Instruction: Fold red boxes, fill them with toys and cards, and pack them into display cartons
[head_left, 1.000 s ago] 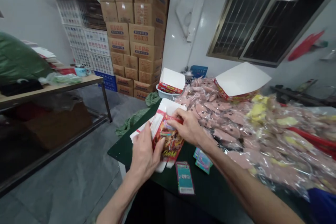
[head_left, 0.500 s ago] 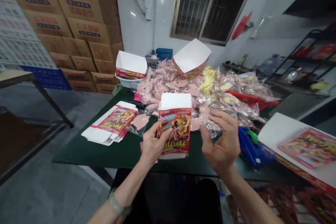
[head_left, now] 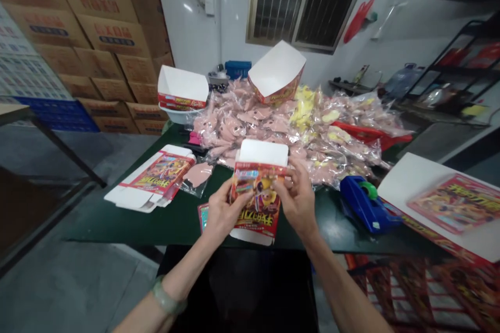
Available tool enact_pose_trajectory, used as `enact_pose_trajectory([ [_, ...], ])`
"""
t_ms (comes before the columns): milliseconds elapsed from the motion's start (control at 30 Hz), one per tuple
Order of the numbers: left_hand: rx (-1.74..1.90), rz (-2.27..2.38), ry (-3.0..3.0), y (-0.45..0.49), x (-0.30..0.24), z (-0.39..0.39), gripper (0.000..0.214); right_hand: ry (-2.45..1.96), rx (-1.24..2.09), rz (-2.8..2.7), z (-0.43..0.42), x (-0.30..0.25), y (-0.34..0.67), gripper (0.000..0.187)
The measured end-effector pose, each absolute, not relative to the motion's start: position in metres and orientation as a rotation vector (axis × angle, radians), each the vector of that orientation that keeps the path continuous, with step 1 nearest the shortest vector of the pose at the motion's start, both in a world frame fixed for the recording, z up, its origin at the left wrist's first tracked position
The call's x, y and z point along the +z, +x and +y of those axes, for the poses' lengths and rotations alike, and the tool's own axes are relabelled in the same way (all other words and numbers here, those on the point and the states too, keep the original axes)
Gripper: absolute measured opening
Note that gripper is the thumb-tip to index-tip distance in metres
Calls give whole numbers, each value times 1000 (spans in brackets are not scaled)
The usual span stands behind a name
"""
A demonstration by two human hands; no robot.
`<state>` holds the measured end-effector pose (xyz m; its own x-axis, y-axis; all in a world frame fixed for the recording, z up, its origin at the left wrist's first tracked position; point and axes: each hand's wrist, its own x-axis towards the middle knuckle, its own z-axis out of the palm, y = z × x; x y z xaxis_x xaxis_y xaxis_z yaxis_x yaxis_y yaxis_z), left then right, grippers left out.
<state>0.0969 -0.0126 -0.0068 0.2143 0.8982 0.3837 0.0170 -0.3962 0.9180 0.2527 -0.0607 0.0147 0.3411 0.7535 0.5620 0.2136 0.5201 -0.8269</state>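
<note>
Green table: red carton, long axis running near-to-far edge, white flap farthest, clamped in your left hand and right hand; bagged pink pieces heaped beyond.

A dark green table is carrying a heap of bagged pink pieces along its far side. A red-and-white carton is lying at the left, a single bagged piece beside it. Partly hidden cards are resting nearer. At the right, a blue tape dispenser is sitting beside an open tray, apparently also resting there.
</note>
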Motion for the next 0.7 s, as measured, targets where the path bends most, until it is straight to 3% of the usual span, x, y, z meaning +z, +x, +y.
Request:
enact_pose_trajectory([
  [233,1325,863,1720,113,-31,5,32,-1014,464,-1273,-46,-4,271,56],
  [367,1275,791,1781,103,-37,3,36,-1128,308,-1405,-56,-15,277,51],
  [533,1401,654,1803,99,-20,3,71,-1165,33,-1593,-67,-12,278,37],
  [600,1546,645,1902,101,-9,6,62,-1138,-49,-1641,-70,-8,277,38],
  [700,1693,635,2043,102,3,9,26,-1122,-164,-1635,-73,1,273,33],
])
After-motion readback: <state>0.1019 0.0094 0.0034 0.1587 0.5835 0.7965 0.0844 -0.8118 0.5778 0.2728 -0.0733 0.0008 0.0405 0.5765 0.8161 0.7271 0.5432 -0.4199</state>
